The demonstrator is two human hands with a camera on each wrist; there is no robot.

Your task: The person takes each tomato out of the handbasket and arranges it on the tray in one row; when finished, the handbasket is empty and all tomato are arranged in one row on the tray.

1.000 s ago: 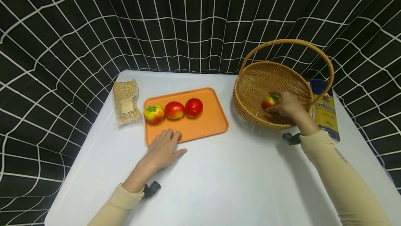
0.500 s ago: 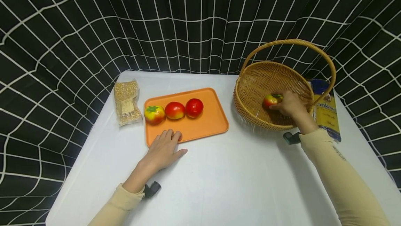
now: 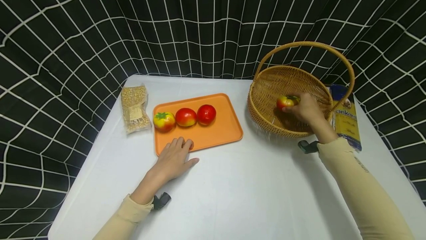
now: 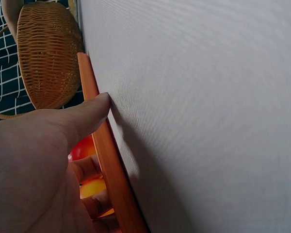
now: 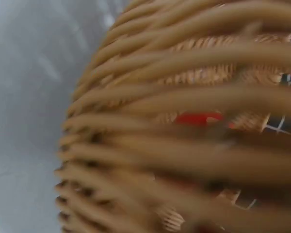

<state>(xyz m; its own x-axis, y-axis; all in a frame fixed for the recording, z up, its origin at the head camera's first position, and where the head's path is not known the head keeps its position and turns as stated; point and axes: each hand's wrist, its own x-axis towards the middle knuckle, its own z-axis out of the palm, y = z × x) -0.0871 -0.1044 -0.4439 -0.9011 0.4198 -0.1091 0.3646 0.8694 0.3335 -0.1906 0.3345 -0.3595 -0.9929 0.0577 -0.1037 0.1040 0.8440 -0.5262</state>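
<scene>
In the head view my right hand (image 3: pixel 306 108) is inside the wicker basket (image 3: pixel 263 118), gripping a red and yellow tomato (image 3: pixel 285 102) with green leaves on top. Basket weave fills most of the right wrist view, with a bit of red (image 5: pixel 196 119) showing through its gaps; that hand is hidden there. My left hand (image 3: pixel 174 158) rests its fingertips over the near rim of the orange tray (image 3: pixel 219 136), thumb spread outward. The left wrist view shows that thumb (image 4: pixel 89 114) on the table side and the other fingers inside the rim.
On the tray lie a yellow-red tomato (image 3: pixel 164 121) with leaves and two red fruits, one oval (image 3: pixel 185 117) and one rounder (image 3: pixel 206 114). A bag of kernels (image 3: pixel 134 108) stands left of the tray. Behind the basket's right side lies a blue and yellow packet (image 3: pixel 347 120).
The held tomato has shifted slightly left within the basket, along with my right hand. The basket has moved very slightly. My left hand stays put on the tray.
</scene>
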